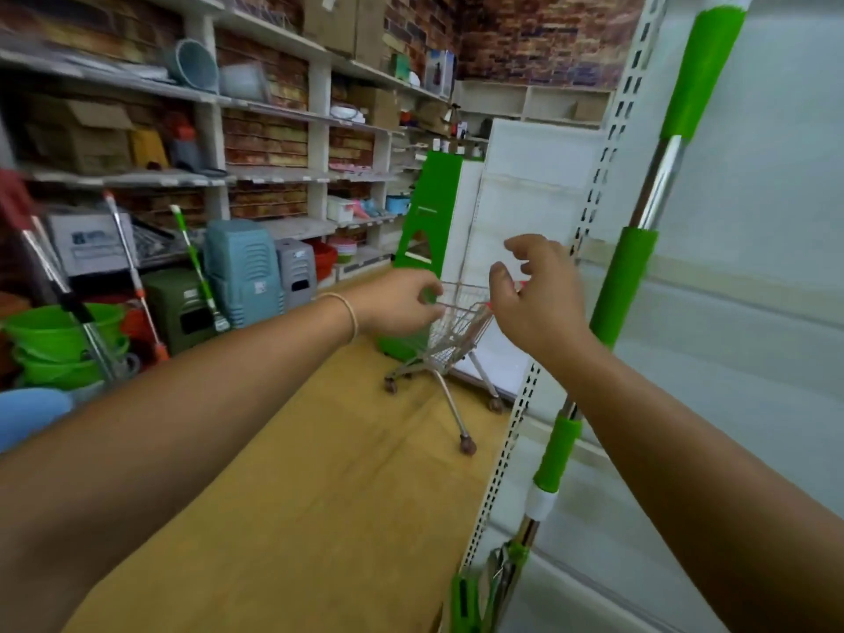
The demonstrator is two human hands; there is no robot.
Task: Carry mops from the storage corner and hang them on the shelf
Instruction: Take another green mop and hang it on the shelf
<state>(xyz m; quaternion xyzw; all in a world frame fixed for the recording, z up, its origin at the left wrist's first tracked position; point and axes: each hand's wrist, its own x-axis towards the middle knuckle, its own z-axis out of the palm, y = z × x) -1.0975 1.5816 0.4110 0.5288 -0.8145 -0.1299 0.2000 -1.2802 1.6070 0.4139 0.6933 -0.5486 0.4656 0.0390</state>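
A green and chrome mop (648, 212) hangs upright against the white shelf panel (753, 267) on the right, its head near the floor. My right hand (534, 294) is just left of its handle, fingers loosely curled, holding nothing. Out in front, my left hand (397, 303) reaches forward with relaxed curled fingers and is empty. More mops lean in the storage corner on the left: a red-handled mop (45, 262), an orange-tipped mop (132, 276) and a green-striped mop (196, 267).
A small wire shopping cart (452, 340) stands on the yellow floor ahead, beside a green stand (424, 212). Green buckets (50, 335), blue and grey plastic stools (242, 271) and stocked wall shelves fill the left. The slotted shelf upright (589, 221) runs beside the hung mop.
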